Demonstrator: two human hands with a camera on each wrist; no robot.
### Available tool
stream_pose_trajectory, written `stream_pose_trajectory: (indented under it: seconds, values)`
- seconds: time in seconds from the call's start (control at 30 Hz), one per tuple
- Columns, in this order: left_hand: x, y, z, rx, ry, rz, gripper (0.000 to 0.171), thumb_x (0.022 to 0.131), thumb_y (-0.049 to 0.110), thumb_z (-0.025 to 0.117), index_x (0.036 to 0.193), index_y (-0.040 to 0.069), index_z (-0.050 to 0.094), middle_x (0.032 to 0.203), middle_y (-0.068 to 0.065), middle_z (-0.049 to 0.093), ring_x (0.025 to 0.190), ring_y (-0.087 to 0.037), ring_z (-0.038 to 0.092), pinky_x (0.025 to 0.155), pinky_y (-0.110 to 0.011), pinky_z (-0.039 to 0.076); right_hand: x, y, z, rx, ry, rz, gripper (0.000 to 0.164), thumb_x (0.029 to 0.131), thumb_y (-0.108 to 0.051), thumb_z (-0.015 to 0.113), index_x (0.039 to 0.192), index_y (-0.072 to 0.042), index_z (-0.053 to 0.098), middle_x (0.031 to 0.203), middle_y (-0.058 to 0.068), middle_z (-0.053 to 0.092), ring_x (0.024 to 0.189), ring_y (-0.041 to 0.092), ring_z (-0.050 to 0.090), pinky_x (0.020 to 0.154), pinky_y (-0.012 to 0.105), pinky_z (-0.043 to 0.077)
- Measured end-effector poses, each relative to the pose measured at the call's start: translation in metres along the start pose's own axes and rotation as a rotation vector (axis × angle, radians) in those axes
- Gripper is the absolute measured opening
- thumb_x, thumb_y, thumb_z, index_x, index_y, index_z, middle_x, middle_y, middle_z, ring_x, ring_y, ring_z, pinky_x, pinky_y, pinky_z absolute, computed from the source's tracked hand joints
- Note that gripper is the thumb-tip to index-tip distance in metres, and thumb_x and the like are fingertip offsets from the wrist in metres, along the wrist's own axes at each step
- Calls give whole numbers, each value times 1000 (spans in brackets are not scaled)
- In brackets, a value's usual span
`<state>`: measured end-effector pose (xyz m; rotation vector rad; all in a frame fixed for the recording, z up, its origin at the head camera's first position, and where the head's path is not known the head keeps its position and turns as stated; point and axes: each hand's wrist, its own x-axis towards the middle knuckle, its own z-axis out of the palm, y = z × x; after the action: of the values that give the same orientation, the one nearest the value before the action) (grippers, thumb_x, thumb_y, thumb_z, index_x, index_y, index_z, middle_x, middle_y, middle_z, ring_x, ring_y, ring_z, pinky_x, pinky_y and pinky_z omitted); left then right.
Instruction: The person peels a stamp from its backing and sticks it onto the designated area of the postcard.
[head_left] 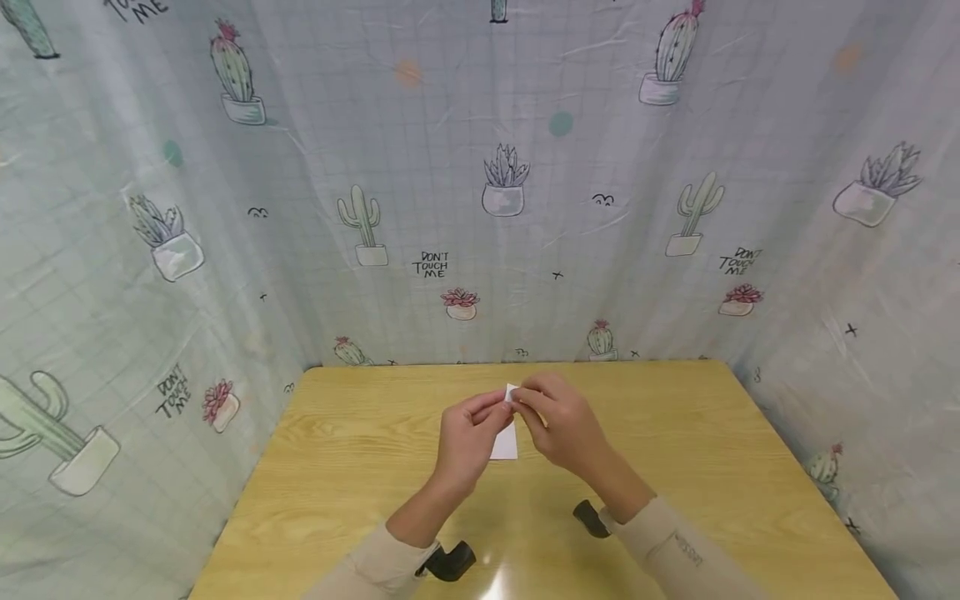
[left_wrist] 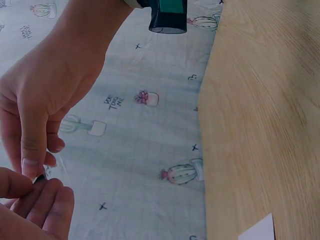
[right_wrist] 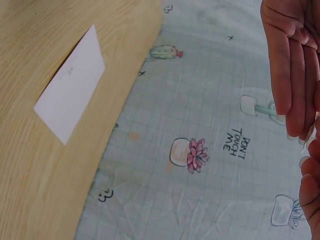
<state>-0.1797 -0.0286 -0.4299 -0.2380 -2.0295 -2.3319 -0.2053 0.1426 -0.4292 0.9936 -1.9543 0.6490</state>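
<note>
Both hands meet fingertip to fingertip above the table in the head view. My left hand (head_left: 467,433) pinches with thumb and index finger, its other fingers extended beside them. From the right, the thumb and finger of my right hand (head_left: 562,421) close on the same spot. In the left wrist view a small dark thing (left_wrist: 40,178) shows between the fingertips of both hands; its kind I cannot tell, as the fingers hide most of it. Under the hands lies a flat white paper card (right_wrist: 72,85) with small faint marks, partly covered by the hands in the head view.
The light wood table (head_left: 360,467) ends at a hanging curtain (head_left: 420,167) printed with cacti, which surrounds it at the back and both sides. A black camera mount (head_left: 450,562) sits at the left wrist, another black mount (head_left: 591,518) at the right.
</note>
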Motion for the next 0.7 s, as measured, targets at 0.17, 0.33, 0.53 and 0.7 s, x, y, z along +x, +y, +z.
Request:
stream_pose_trajectory:
  seconds: [0.17, 0.33, 0.53, 0.7]
  values:
    - [-1, 4, 2, -70, 9, -57, 32, 101, 7, 67, 128, -11, 68, 121, -26, 74, 102, -14, 77, 94, -32, 61, 0, 1, -2, -25, -9, -35, 11, 92, -5, 77, 101, 1, 79, 95, 10, 71, 81, 21, 64, 68, 28, 56]
    - [1, 10, 1, -111, 15, -87, 31, 99, 8, 71, 123, -12, 70, 115, -20, 78, 95, -10, 78, 95, -35, 61, 5, 2, -3, -27, 0, -51, 15, 85, 1, 80, 100, 2, 79, 94, 11, 71, 82, 22, 67, 69, 30, 58]
    - [0, 11, -1, -26, 25, -82, 30, 100, 10, 70, 121, -10, 72, 118, -21, 76, 105, -20, 78, 95, -32, 61, 7, -1, -4, 19, -3, -12, 19, 79, 4, 84, 98, 1, 80, 93, 10, 75, 84, 22, 71, 71, 31, 61]
    - [-3, 7, -3, 98, 37, -33, 29, 99, 15, 71, 120, -5, 75, 122, -22, 75, 110, -26, 76, 92, -26, 62, 6, -4, -1, 41, 4, 57, 18, 79, 1, 85, 96, -2, 81, 92, 8, 78, 82, 21, 72, 68, 31, 60]
